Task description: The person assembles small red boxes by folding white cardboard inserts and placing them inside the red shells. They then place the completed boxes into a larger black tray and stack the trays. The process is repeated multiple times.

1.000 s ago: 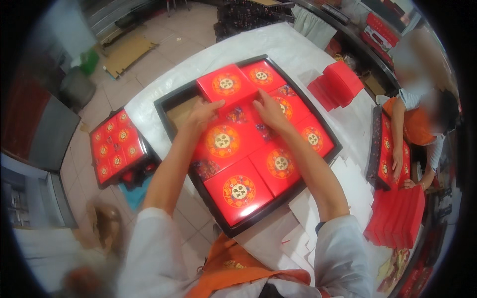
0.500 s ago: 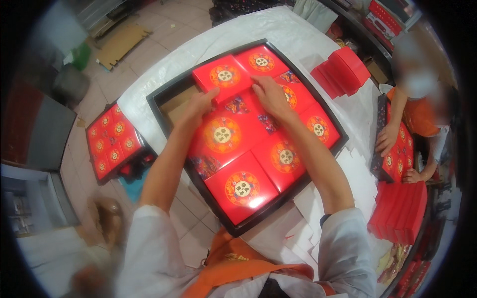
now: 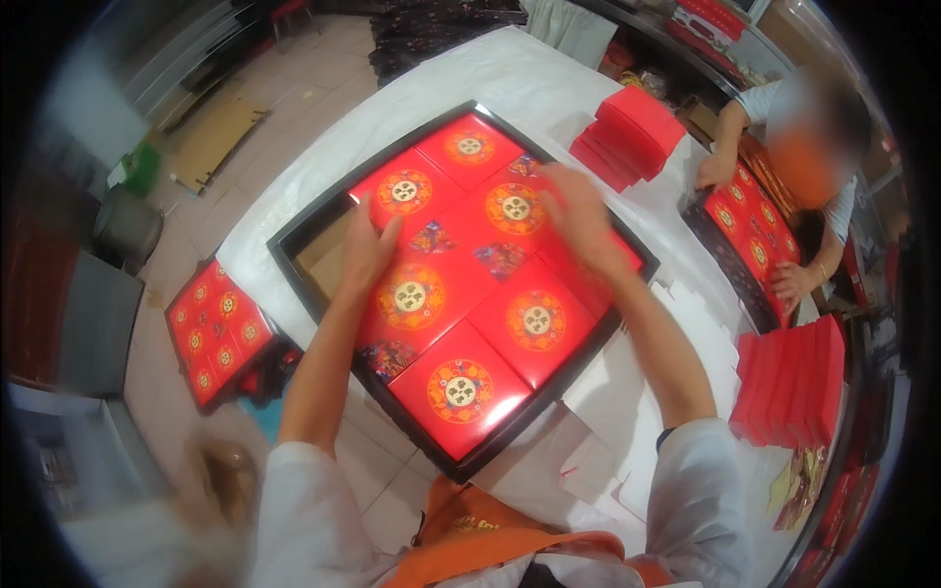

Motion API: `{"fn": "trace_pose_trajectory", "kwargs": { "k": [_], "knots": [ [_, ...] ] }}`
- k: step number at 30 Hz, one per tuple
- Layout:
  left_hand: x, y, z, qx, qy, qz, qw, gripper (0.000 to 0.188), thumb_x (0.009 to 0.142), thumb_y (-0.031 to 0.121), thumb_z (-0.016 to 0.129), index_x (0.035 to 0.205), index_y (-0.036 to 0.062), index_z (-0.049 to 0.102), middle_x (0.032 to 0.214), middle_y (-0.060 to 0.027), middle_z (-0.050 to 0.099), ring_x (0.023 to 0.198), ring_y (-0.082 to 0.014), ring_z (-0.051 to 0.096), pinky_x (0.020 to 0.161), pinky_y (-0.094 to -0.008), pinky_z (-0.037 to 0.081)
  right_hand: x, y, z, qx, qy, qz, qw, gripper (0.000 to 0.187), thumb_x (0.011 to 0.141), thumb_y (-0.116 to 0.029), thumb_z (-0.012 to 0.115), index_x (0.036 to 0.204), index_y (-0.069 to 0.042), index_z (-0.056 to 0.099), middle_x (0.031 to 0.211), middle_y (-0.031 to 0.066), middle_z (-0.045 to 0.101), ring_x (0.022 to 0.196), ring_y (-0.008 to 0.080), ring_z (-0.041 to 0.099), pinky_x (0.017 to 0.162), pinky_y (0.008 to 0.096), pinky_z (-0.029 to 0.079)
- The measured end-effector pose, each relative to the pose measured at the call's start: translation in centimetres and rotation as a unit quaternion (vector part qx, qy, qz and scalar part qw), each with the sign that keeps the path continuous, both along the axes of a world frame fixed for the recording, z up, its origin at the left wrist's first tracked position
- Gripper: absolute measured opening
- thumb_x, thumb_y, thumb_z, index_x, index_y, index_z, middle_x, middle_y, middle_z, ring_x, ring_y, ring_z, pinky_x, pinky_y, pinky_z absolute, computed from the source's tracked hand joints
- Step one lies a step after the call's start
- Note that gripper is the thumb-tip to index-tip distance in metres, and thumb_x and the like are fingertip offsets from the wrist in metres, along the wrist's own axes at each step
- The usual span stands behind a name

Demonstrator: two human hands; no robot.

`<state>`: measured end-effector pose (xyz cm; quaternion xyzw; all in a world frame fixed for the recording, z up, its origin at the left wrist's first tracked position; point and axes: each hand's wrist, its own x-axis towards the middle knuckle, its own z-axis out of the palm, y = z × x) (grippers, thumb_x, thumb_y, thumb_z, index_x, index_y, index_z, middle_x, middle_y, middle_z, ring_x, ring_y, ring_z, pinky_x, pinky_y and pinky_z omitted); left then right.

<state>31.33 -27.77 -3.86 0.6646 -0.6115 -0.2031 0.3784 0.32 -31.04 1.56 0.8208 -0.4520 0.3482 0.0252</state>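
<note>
While the two bare hands stand well apart over a black-rimmed tray (image 3: 412, 421), seven red gift boxes with gold-and-orange round emblems are visible inside it, set side by side. The tray lies on a white-covered counter (image 3: 392, 127), and its left corner shows a bare brown bottom (image 3: 320, 257).

The left hand (image 3: 371, 250) is at the left edge of the upper-left gift box (image 3: 404, 191), beside that bare corner; its grip is spread, thumb parted from the fingers, with nothing pinched. The right hand (image 3: 580, 220) is over the right side of the boxes, close to the middle-right gift box (image 3: 516, 209). It is blurred, so I cannot tell how its grip stands or whether it touches anything.

White card pieces (image 3: 618, 407) lie next to the tray's lower right side. Red cartons (image 3: 632, 132) are grouped beyond it, and more red cartons (image 3: 789, 387) stand in a row farther right. Across the counter, a co-worker's hands (image 3: 720, 171) rest at another filled tray (image 3: 725, 260).
</note>
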Motion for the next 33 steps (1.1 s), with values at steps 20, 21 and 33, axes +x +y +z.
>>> {"fn": "trace_pose_trajectory", "kwargs": {
  "k": [20,21,33],
  "knots": [
    [-0.9,1.0,1.9,-0.037,-0.442,-0.062,0.894,0.058,0.088,0.040,0.049,0.137,0.0136,0.031,0.135,-0.0219,0.035,0.121,-0.0360,0.039,0.099,-0.0424,0.033,-14.8,36.2,0.8,0.001,-0.153,-0.102,0.983,0.021,0.083,-0.008,0.053,0.103,-0.004,0.060,0.109,0.0124,0.056,0.107,0.0282,0.050,0.093,0.0388,0.037],
    [0.8,2.4,3.6,-0.122,-0.449,-0.105,0.879,0.056,0.088,0.037,0.050,0.135,0.0115,0.033,0.133,-0.0209,0.038,0.121,-0.0355,0.040,0.100,-0.0432,0.032,-15.5,39.4,1.6,0.033,-0.129,-0.170,0.976,0.022,0.082,-0.006,0.053,0.103,-0.003,0.059,0.112,0.0123,0.055,0.108,0.0287,0.049,0.094,0.0385,0.037],
    [-22.3,21.6,4.2,-0.142,-0.122,-0.284,0.940,0.042,0.084,0.009,0.056,0.122,-0.0045,0.045,0.118,-0.0252,0.050,0.110,-0.0348,0.051,0.090,-0.0383,0.042,-23.1,45.1,-2.8,0.292,-0.452,-0.405,0.739,0.029,0.088,-0.012,0.052,0.114,0.001,0.051,0.091,0.0047,0.060,0.081,0.0093,0.055,0.073,0.0221,0.045]
  ]
}}
